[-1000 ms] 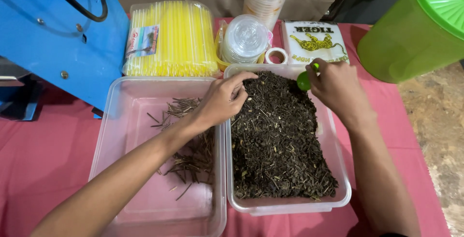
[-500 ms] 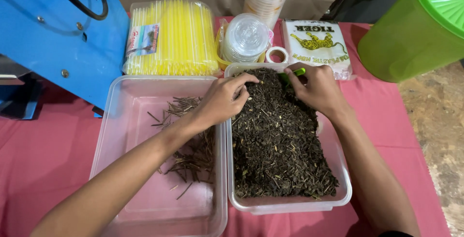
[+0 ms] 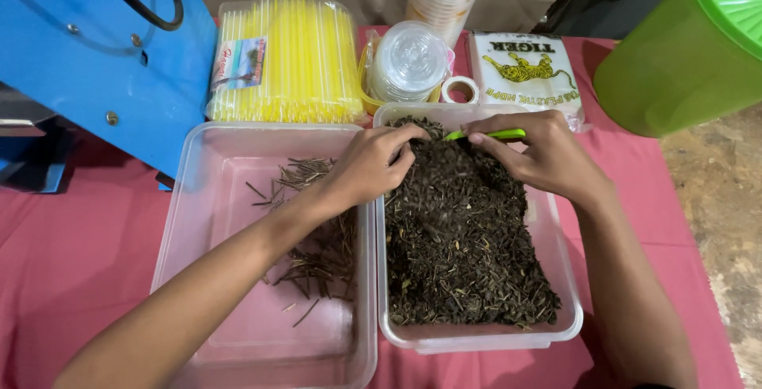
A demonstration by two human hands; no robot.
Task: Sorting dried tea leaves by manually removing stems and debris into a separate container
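1. My right hand has a pinching grip on a small green tool. The tool's tip rests on the dark dried leaves, right at the far end of the pile.
2. My left hand sits just beside the right one. Its fingers are curled down into the same leaves. I cannot tell if they hold any bits.
3. The leaves fill a clear tub, which is under both hands.
4. Under my left arm is a second clear tub. It holds a small heap of thin dry sticks.
5. Past my hands lie a pack of yellow straws, some clear lids and a roll of tape. A green jug stands off to the right.
6. I think leaves could spill on the red desk, since the pile is heaped up to the rim. A fast push would do it.
7. My left arm hangs low over the sticks, so it could knock them about.
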